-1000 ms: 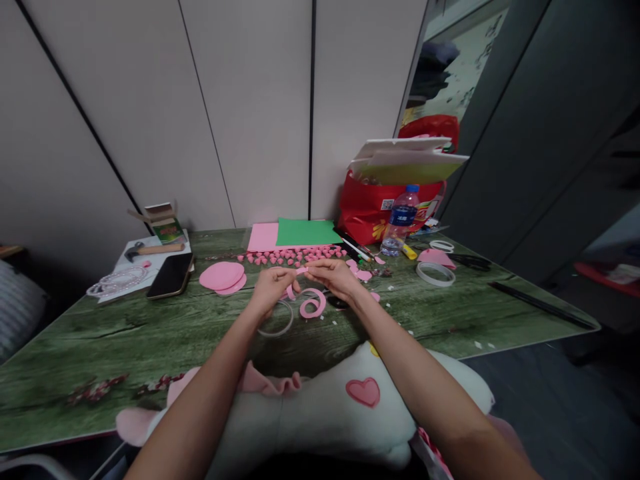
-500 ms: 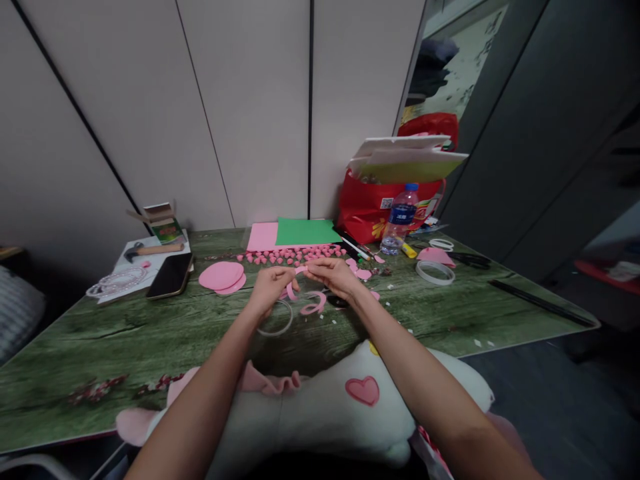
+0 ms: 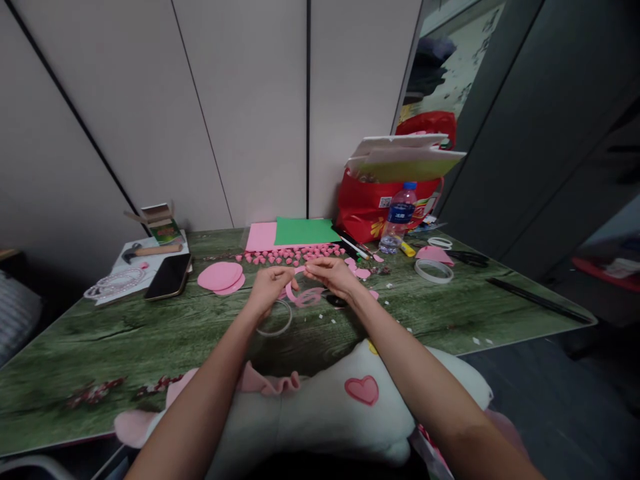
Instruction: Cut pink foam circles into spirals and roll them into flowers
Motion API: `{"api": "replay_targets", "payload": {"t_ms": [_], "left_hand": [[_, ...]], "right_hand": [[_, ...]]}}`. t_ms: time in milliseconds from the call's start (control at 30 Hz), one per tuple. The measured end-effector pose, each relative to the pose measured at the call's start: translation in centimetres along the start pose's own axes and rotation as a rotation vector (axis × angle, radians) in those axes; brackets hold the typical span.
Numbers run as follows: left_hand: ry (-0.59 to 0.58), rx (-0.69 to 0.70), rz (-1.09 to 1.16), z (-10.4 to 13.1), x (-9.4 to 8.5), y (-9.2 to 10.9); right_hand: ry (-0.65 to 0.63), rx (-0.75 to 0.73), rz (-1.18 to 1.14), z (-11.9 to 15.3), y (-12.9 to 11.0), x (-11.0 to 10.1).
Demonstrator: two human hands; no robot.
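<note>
A curling pink paper strip (image 3: 291,291) runs between my two hands above the middle of the green table (image 3: 200,347). My left hand (image 3: 273,285) pinches it from the left, and my right hand (image 3: 331,273) pinches its other part from the right. The strip's lower end loops down, blurred, towards the tabletop. Beside my left wrist lies a white tape ring (image 3: 286,323), partly covered by the hand. A black object (image 3: 336,301) sits partly hidden under my right hand. Small pink pieces (image 3: 295,255) are lined up behind both hands.
Pink paper discs (image 3: 220,275), a phone (image 3: 169,275) and a hammer (image 3: 155,251) are on the left. Pink and green sheets (image 3: 306,231) lie at the back. To the right stand a bottle (image 3: 399,217) and a red bag (image 3: 363,210), with a tape roll (image 3: 434,271) nearer.
The hanging loop of the pink strip has swung and changed shape, with more of it showing below my hands. Both hands keep nearly the same place and pinch.
</note>
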State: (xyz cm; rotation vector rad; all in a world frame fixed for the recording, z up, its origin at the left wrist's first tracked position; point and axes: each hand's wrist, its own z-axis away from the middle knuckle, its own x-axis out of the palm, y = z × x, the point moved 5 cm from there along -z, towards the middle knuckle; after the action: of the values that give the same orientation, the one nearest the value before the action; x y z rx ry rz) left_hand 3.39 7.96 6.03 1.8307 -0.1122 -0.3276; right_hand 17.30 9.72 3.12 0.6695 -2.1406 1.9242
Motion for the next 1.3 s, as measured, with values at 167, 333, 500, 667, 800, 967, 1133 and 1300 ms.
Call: {"api": "replay_targets", "payload": {"t_ms": [167, 333, 500, 667, 800, 967, 1133, 1300], "left_hand": [[0.018, -0.014, 0.048, -0.05, -0.09, -0.17], [0.083, -0.089, 0.102, -0.16, -0.30, -0.89], [0.085, -0.107, 0.117, -0.12, -0.19, -0.86], [0.083, -0.099, 0.125, -0.09, -0.20, -0.70], [0.100, -0.084, 0.144, -0.07, -0.31, -0.54], [0.076, -0.086, 0.114, -0.03, -0.13, -0.41], [0.028, -0.100, 0.116, 0.10, 0.08, -0.48], [-0.059, -0.104, 0.109, 0.27, 0.41, -0.36]], "right_hand": [[-0.042, 0.023, 0.031, -0.24, 0.26, -0.16], [-0.012, 0.006, 0.032, -0.14, 0.07, -0.23], [0.013, -0.017, 0.040, -0.08, 0.01, -0.11], [0.031, -0.028, 0.042, -0.19, 0.04, -0.24], [-0.022, -0.024, 0.032, -0.18, -0.08, -0.05], [-0.037, -0.035, 0.033, -0.17, -0.26, -0.02], [-0.011, -0.040, 0.037, -0.03, -0.34, 0.02], [-0.017, -0.054, 0.035, 0.16, -0.54, 0.19]]}}
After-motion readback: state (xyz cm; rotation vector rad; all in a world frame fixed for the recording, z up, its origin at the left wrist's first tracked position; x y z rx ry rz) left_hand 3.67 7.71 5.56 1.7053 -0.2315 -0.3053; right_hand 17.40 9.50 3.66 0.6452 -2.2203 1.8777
